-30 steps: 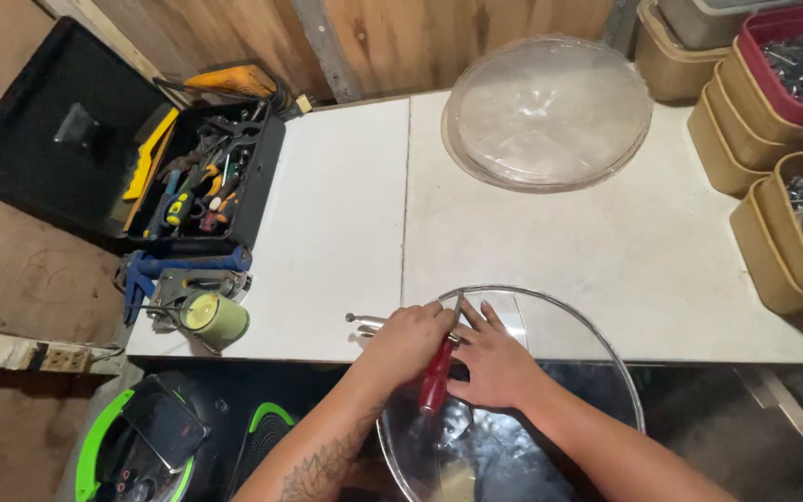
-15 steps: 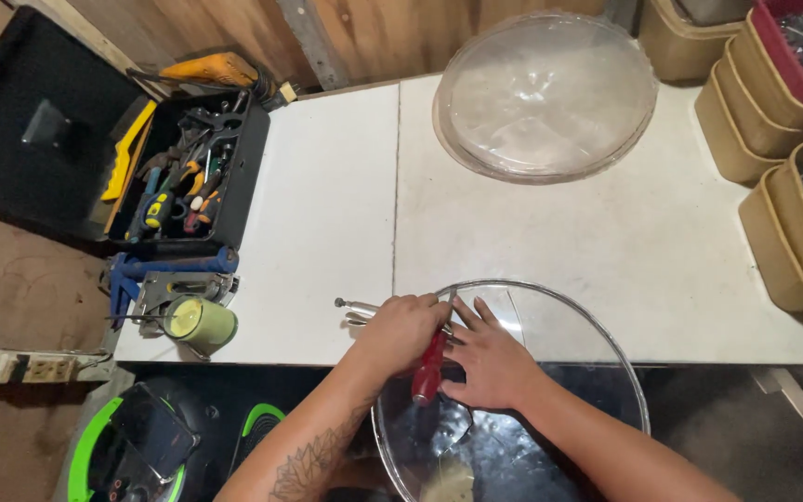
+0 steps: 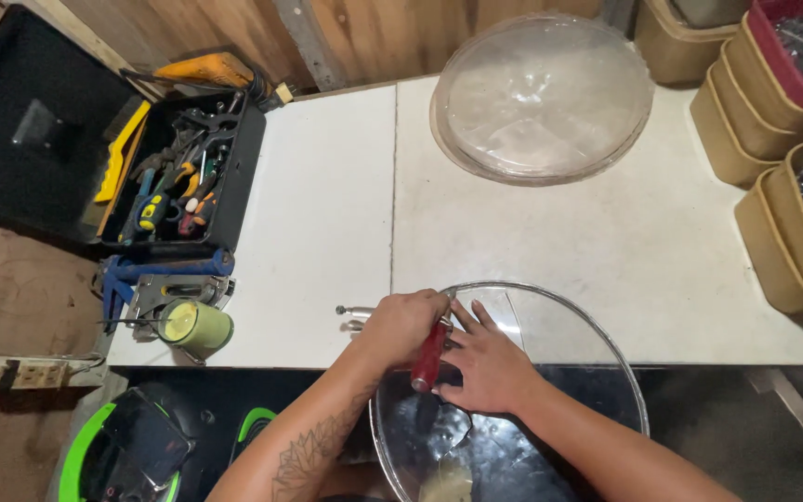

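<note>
Head camera, lower centre of the frame: the person's left hand [image 3: 401,325] is closed around a red-handled screwdriver [image 3: 428,358], its fingers wrapped over the top of the handle, while the right hand [image 3: 487,365] lies flat with fingers spread on a clear round dome cover [image 3: 597,372] that overhangs the near edge of the white surface [image 3: 327,204]. A small metal fitting [image 3: 353,314] juts out just left of the left hand.

Against the two earlier pictures, the hands and tool sit in nearly the same grip and place over the cover's rim; the whole scene has slid slightly in the frame, which reads as head movement, not hand travel. Judged from that, the work at the rim is ongoing, with the tool held to one spot.

Upper centre, a second clear dome cover [image 3: 541,98] rests on the surface. At upper left an open black toolbox [image 3: 183,181] holds assorted hand tools; below it lie a blue clamp [image 3: 164,270] and a yellow-green tape roll [image 3: 195,325]. Tan bins [image 3: 773,232] of metal parts line the right edge.
</note>
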